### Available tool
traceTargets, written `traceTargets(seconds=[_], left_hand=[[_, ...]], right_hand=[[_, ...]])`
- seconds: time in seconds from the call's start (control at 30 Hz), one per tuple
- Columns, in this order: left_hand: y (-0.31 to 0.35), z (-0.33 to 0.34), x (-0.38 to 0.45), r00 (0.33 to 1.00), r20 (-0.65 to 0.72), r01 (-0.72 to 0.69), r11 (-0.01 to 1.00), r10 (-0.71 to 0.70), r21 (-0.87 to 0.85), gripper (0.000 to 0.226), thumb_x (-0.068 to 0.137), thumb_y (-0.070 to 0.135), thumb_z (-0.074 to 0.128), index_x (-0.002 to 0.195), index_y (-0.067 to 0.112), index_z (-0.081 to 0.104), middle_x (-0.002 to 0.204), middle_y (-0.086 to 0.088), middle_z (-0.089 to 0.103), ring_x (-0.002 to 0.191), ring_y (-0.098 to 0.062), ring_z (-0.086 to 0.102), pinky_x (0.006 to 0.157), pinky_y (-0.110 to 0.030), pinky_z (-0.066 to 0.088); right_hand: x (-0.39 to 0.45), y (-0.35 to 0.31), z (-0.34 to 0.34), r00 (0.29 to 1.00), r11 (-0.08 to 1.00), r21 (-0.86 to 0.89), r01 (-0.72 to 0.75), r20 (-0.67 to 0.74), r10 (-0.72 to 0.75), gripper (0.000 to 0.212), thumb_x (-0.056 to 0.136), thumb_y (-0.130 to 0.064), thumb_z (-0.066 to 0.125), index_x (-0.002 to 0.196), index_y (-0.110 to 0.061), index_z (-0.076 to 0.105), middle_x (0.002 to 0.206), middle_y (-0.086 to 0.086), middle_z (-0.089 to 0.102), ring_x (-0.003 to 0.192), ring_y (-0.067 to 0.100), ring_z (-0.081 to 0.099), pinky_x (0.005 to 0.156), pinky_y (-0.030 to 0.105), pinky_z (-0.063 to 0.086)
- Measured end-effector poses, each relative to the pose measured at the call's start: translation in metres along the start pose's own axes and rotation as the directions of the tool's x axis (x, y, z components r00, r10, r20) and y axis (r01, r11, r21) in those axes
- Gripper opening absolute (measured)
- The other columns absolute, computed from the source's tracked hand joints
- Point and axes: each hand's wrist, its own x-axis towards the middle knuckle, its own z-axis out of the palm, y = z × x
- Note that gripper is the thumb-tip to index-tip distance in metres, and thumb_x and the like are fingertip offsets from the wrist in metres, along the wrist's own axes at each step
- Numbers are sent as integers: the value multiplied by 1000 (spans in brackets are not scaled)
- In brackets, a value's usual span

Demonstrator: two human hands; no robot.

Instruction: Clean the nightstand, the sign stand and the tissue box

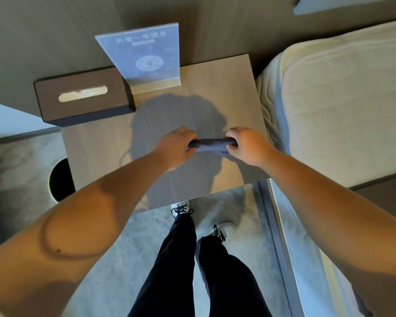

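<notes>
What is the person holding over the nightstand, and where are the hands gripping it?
A dark cloth, bunched up and stretched between both hands: the left hand grips its left end, the right hand its right end, above the nightstand.

Light is seen to come from above and behind the camera: a head-shaped shadow [178,124] is cast on the nightstand [226,88]. Overall level is moderate, warm on the forearms (cooler, bluish in the shadows). Strong wide-angle bending is noted at the edges. The sign stand [144,56] print is rendered soft; floor at far left is smeared.
</notes>
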Motion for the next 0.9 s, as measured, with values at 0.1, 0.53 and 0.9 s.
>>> traceTargets(seconds=[0.1, 0.53, 0.9], left_hand=[[1, 10, 9, 996, -86, -6, 976, 25, 217, 27, 91, 22, 55, 115, 9, 57, 114, -16, 54, 99, -37, 55, 85, -47, 46], [0, 115, -73, 917, 395, -168, 840, -59, 516, 73, 99, 49, 21, 151, 8, -11, 159, -15, -21, 148, -33, -15, 118, -55, -3], [18, 89, -64, 894, 433, -116, 870, -119, 479, 63, 98, 29, 31, 153, 8, 7, 162, -13, -10, 149, -33, 0, 119, -54, 6]], right_hand=[[1, 11, 9, 973, 968, -252, -5, -223, -53, 15, 77, -5, 65, 92, -7, 63, 88, 16, 62, 82, 36, 57, 67, 41, 45], [-80, 31, 120, 937, 870, -494, 6, 307, 168, 87, 88, -63, 21, 145, 2, 31, 154, 24, 25, 142, 39, 27, 111, 62, 25], [-66, 10, 86, 920, 852, -522, 30, 348, 181, 64, 99, -36, 33, 151, -4, 13, 160, 18, 5, 145, 34, 12, 117, 53, 8]])
